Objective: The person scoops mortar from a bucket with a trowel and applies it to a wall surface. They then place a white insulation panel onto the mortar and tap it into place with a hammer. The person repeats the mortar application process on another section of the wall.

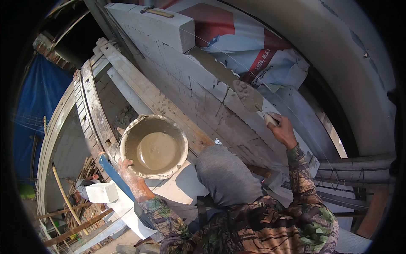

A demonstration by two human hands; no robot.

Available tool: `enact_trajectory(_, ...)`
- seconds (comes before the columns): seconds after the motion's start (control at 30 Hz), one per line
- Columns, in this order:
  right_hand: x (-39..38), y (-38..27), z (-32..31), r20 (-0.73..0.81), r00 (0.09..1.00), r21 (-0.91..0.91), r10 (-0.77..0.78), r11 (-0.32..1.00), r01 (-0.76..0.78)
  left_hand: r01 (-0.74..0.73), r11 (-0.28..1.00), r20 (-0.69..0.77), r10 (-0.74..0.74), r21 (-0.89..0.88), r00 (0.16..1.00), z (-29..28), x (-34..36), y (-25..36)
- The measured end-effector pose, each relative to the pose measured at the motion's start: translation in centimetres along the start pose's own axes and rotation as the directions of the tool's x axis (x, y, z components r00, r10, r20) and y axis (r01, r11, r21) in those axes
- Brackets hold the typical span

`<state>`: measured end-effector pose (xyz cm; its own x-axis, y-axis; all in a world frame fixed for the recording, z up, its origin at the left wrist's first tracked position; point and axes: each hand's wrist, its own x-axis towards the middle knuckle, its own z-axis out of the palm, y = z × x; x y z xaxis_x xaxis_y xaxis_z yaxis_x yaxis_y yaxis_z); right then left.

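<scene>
My right hand (pixel 282 129) is closed round the handle of a trowel (pixel 247 95). The trowel's blade, smeared with wet grey mortar, lies over the top of a pale block wall (pixel 177 63). A bed of mortar (pixel 215 66) runs along that top, from the blade to a raised block (pixel 154 26). To the left, a round tub (pixel 184 146) holds wet mortar. My left hand (pixel 129 170) grips its near left rim, the fingers partly hidden. Beside this hand slants a blue saw-like blade (pixel 115 172).
A hammer (pixel 156 12) lies on the raised block. A taut string (pixel 224 53) runs along the wall. Wooden planks (pixel 156 99) and a beam (pixel 95 101) stand left of it. A white block (pixel 102 192) sits at lower left. Rounded grey cloth (pixel 228 175) bulges between my arms.
</scene>
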<state>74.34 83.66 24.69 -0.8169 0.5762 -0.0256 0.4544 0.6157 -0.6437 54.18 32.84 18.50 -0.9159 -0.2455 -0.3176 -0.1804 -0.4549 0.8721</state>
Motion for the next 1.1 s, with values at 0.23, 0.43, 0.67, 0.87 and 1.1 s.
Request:
enact_trajectory(0.23,-3.3,4.7,0.9,-0.225,0.974,-0.529,-0.001,0.84,-0.122,-0.04,0.999,-0.001,0.04,0.033,0.999,-0.4,0.5,-0.2)
enact_trajectory(0.43,0.9,4.6,3.0,0.011,0.996,-0.364,0.086,0.928,-0.076,-0.018,0.999,0.006,0.018,0.03,1.0,-0.4,0.6,-0.1)
enact_trajectory(0.67,-5.8,6.9,1.2,0.05,0.954,-0.277,0.295,0.922,-0.27,0.014,1.0,0.052,-0.014,0.004,0.999,-0.7,0.7,-0.1)
enact_trajectory(0.87,-5.4,6.2,4.9,0.036,0.916,0.094,0.399,0.911,-0.401,0.009,1.0,0.015,-0.009,0.01,1.0,-1.0,0.9,-0.5)
enact_trajectory(1.1,8.9,1.4,10.5,0.048,0.975,-0.049,0.219,0.975,-0.217,-0.02,1.0,-0.041,0.021,0.024,0.999,-0.7,0.5,-0.3)
